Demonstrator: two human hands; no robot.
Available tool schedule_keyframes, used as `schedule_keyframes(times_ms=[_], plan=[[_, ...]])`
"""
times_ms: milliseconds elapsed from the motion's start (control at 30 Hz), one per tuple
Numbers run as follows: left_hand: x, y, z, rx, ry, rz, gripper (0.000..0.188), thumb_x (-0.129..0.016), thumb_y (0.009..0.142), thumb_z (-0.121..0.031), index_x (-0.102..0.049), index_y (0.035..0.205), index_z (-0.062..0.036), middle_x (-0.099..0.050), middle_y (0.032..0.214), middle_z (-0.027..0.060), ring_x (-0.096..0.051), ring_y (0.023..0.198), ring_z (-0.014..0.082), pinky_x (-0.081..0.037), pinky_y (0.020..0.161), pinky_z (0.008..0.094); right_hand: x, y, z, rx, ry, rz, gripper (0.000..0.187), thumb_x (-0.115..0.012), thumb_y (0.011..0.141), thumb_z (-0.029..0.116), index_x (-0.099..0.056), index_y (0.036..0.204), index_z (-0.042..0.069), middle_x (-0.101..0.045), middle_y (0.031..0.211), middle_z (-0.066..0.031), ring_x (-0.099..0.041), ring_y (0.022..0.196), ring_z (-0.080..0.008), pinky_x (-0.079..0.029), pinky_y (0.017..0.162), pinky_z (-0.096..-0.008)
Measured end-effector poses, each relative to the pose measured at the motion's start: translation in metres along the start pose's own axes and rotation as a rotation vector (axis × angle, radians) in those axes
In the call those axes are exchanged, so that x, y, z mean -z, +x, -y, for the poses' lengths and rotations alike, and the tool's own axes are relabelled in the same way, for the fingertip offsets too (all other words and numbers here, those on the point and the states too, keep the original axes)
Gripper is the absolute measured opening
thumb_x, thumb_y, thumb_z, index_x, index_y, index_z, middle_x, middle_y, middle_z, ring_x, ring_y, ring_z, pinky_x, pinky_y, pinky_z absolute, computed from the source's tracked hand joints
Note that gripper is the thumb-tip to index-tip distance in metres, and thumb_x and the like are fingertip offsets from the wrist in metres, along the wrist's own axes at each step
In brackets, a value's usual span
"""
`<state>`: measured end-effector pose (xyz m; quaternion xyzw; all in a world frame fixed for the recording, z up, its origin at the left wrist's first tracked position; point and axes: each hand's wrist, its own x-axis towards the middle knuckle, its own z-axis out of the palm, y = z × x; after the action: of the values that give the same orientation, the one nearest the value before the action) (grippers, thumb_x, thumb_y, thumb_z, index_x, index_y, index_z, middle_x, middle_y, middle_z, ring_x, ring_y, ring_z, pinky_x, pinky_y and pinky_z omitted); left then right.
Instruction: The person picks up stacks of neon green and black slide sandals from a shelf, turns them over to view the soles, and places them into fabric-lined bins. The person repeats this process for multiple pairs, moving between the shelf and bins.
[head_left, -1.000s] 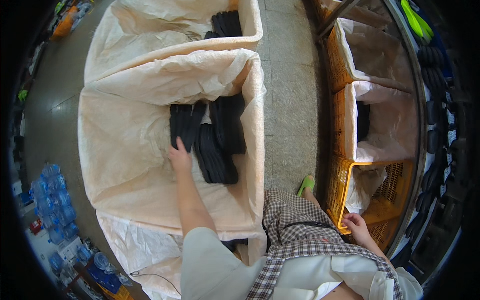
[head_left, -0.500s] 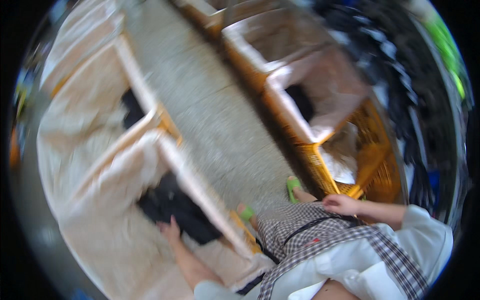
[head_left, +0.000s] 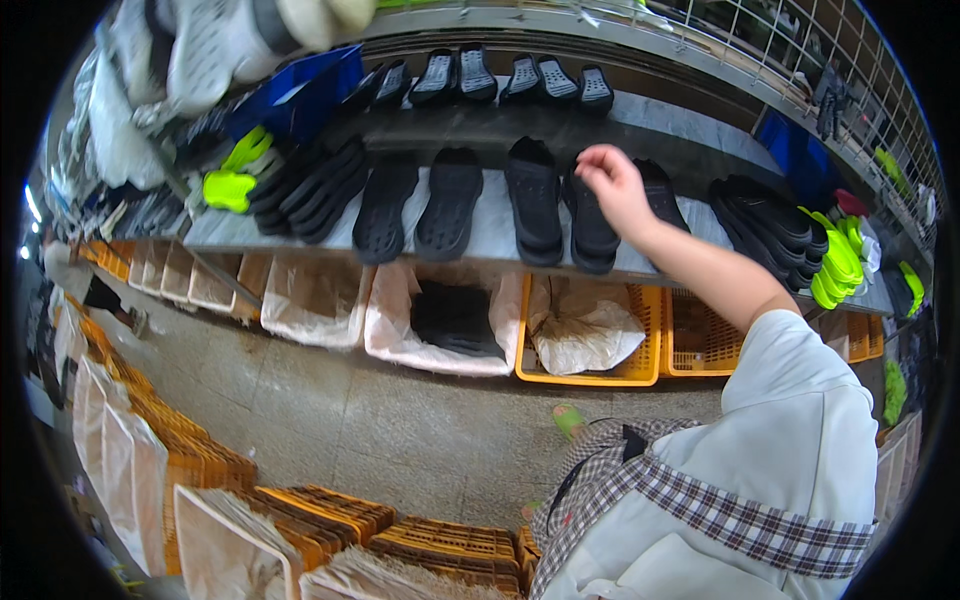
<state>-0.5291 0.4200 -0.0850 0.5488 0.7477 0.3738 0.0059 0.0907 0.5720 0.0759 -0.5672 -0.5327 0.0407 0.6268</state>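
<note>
My right hand (head_left: 615, 188): fingers half curled, at the heel or toe end of one black sole (head_left: 595, 240); whether they grip, I cannot tell. Sole: bench (head_left: 493, 232) front edge, among other dark soles (head_left: 535, 205). Farther: grey-faced soles (head_left: 437, 78).

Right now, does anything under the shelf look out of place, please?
The whitish sheeting looks a little odd: it lies crumpled inside the yellow crate, whereas the pale liner to its left covers its crate's rim.
</note>
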Motion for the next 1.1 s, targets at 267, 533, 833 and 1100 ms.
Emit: schedule_keyframes(times_ms=[267,533,833,1100], plan=[[-0.063,0.014,-0.160,-0.174,0.187,0.221,0.057,-0.064,0.083,-0.039,-0.051,0.125,-0.0035,-0.044,0.133,0.0216,-0.040,0.122,0.0429,-0.028,0.106,0.0514,0.132,0.184,-0.286,-0.152,-0.616,-0.645,0.035,-0.059,0.082,0.004,-0.051,0.116,0.004,-0.060,0.096,-0.0095,-0.059,0.081,-0.0243,-0.049,0.075,-0.0322],[-0.111,-0.041,-0.207,-0.192,0.571,0.650,0.060,-0.068,0.079,-0.043,-0.052,0.125,-0.0075,-0.039,0.135,0.0310,-0.036,0.124,0.0487,-0.032,0.104,0.0531,0.147,0.265,-0.407,-0.897,0.010,-0.791,0.031,-0.055,0.085,0.007,-0.051,0.115,0.003,-0.058,0.102,-0.0142,-0.057,0.087,-0.0295,-0.051,0.077,-0.0384],[-0.117,-0.055,-0.217,-0.081,0.603,0.888,0.062,-0.068,0.080,-0.039,-0.049,0.126,-0.0019,-0.037,0.136,0.0288,-0.033,0.128,0.0426,-0.033,0.102,0.0499,0.183,0.262,-0.400,-0.808,0.676,-0.937,0.030,-0.052,0.087,0.009,-0.050,0.115,0.002,-0.055,0.107,-0.0184,-0.056,0.092,-0.0337,-0.053,0.078,-0.0439],[-0.130,-0.018,-0.249,-0.179,0.207,0.887,0.058,-0.070,0.079,-0.022,-0.045,0.129,-0.0063,-0.030,0.142,0.0270,-0.025,0.133,0.0446,-0.028,0.108,0.0520,0.161,0.160,-0.194,-0.795,0.813,-0.683,0.033,-0.049,0.088,0.005,-0.043,0.120,-0.001,-0.047,0.119,-0.0215,-0.051,0.101,-0.0344,-0.054,0.082,-0.0496]])
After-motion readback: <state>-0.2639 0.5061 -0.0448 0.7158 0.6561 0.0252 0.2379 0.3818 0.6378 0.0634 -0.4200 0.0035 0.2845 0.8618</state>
